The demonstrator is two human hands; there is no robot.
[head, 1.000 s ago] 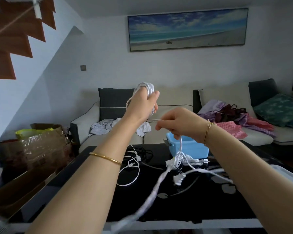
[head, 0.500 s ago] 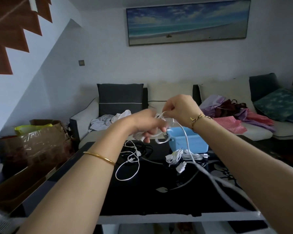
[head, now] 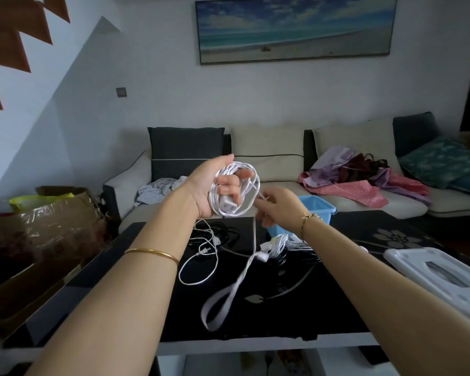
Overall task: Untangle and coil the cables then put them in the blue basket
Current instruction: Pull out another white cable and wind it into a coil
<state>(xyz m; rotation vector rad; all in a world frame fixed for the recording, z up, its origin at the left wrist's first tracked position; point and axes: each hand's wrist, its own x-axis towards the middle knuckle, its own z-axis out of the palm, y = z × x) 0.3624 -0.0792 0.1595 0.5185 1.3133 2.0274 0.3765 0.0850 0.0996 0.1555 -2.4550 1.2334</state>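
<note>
Head view: the dangling tail could have snagged the loose cables on the table at 6 o'clock and dragged them. The left hand, palm up with fingers curled, gripped the white coil. The right hand, at the coil's 3 o'clock, pinched the tail near the coil. The blue basket sat just behind.

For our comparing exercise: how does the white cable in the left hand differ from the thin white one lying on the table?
The coiled cable is wound in loops around the left hand, raised; the loose cable sprawls on the black table. The coiled cable looks thicker; the loose cable thinner. The right hand pinches only the coiled cable's tail. Both are white.
</note>
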